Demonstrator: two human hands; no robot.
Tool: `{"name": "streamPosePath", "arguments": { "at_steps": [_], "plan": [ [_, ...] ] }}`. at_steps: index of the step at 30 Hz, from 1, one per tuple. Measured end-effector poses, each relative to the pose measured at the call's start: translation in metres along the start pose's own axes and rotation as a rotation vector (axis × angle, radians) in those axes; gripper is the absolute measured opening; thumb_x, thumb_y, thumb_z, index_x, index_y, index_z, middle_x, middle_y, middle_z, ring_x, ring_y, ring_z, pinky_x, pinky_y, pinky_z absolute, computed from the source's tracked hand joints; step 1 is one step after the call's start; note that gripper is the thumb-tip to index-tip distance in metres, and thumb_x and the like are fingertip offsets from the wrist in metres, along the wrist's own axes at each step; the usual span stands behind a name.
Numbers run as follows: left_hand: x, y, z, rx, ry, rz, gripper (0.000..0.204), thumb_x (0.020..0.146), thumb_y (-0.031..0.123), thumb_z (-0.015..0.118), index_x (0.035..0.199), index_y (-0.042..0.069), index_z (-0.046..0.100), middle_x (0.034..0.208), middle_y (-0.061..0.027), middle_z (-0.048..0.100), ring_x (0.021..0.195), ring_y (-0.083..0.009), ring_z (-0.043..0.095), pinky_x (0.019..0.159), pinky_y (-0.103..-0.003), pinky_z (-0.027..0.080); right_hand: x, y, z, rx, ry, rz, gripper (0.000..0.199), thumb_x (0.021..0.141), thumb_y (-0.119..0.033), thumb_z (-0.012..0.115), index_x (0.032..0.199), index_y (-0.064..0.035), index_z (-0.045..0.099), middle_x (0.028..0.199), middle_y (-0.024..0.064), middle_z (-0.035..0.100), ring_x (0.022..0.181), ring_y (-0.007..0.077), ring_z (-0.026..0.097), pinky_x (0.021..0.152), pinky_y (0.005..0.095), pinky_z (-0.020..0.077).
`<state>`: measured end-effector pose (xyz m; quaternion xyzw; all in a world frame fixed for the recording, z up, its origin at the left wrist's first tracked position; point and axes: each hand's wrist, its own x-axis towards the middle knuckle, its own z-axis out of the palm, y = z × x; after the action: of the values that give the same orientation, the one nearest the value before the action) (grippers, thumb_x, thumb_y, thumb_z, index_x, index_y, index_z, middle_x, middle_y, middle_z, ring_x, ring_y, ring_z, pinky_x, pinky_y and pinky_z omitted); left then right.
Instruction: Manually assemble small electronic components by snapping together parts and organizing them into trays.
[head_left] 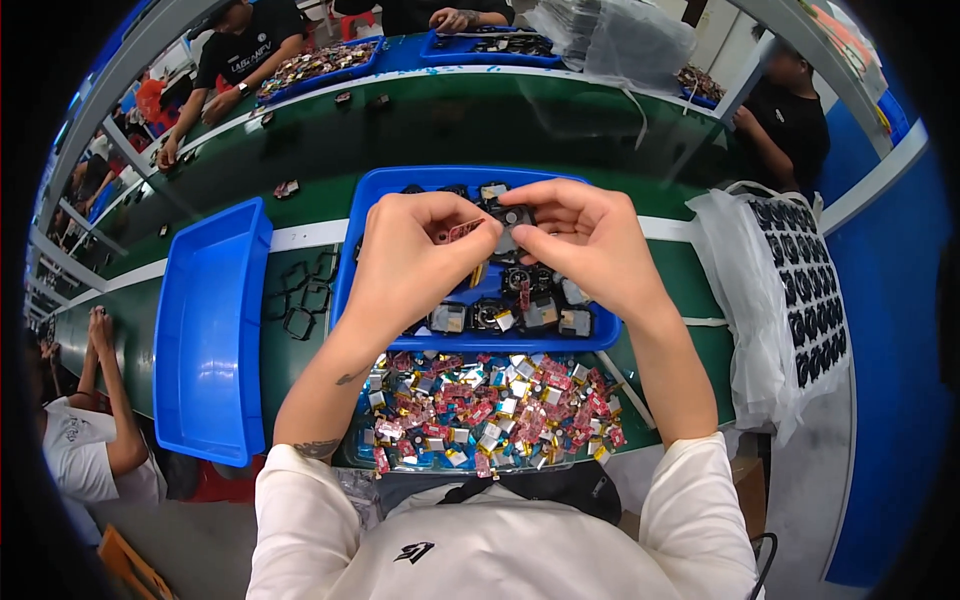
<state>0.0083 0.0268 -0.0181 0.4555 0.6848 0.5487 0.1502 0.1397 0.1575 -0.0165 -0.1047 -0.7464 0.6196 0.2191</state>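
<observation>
While hands (500,255) pinch, module (508,228) tilts.

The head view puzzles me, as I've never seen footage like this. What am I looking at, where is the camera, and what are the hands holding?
The camera sits on a person's head and looks down, so the forearms enter from below; the wide lens bends straight edges. There is no machine, only bare hands. The left hand pinches a small pink piece, and the right hand holds a small black part against it. Below them is a blue tray with more black parts. Nearer the body lies a pile of small pink and silver pieces. An empty blue tray stands at the left, black frames lie beside it, and a bagged sheet of black parts lies at the right. Other people work nearby.
</observation>
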Motion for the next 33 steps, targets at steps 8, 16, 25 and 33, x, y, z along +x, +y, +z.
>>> {"name": "streamPosePath", "arguments": {
  "at_steps": [8, 16, 25, 33],
  "plan": [
    [-0.002, 0.001, -0.003, 0.02, -0.033, -0.082, 0.018, 0.072, 0.014, 0.067, 0.076, -0.003, 0.069, 0.057, -0.0044, 0.061, 0.053, -0.0058, 0.054, 0.05, -0.021, 0.041, -0.005, 0.002, 0.01, -0.069, 0.03, -0.025, 0.022, 0.084, -0.002, 0.062, 0.106, 0.0012, 0.062, 0.098, 0.0062, 0.064, 0.083, 0.0095, 0.062, 0.07, 0.0221, 0.0532],
    [0.001, -0.002, -0.001, -0.152, -0.024, -0.047, 0.023, 0.077, 0.018, 0.071, 0.08, -0.004, 0.069, 0.069, -0.0033, 0.065, 0.063, -0.0043, 0.056, 0.056, -0.019, 0.043, 0.003, 0.015, 0.014, -0.036, 0.216, -0.277, 0.015, 0.082, -0.002, 0.062, 0.096, 0.0016, 0.066, 0.081, 0.0063, 0.067, 0.071, 0.0088, 0.063, 0.063, 0.0208, 0.0519],
    [-0.006, 0.007, -0.007, -0.152, -0.058, -0.005, 0.012, 0.079, 0.011, 0.07, 0.083, 0.0, 0.068, 0.073, -0.0017, 0.065, 0.064, -0.004, 0.057, 0.059, -0.017, 0.044, -0.001, 0.002, 0.005, 0.202, 0.214, -0.103, 0.012, 0.08, -0.003, 0.066, 0.09, 0.0013, 0.061, 0.082, 0.0055, 0.065, 0.071, 0.0069, 0.062, 0.058, 0.0196, 0.0505],
    [-0.006, 0.0, 0.002, -0.714, -0.219, -0.206, 0.015, 0.081, 0.013, 0.071, 0.091, 0.002, 0.067, 0.083, -0.0038, 0.067, 0.075, -0.0073, 0.06, 0.065, -0.021, 0.047, -0.005, 0.009, 0.018, -0.115, 0.42, -0.434, 0.01, 0.075, -0.001, 0.067, 0.083, 0.0004, 0.061, 0.076, 0.0043, 0.066, 0.066, 0.0051, 0.061, 0.057, 0.0183, 0.0484]
  ]
}}
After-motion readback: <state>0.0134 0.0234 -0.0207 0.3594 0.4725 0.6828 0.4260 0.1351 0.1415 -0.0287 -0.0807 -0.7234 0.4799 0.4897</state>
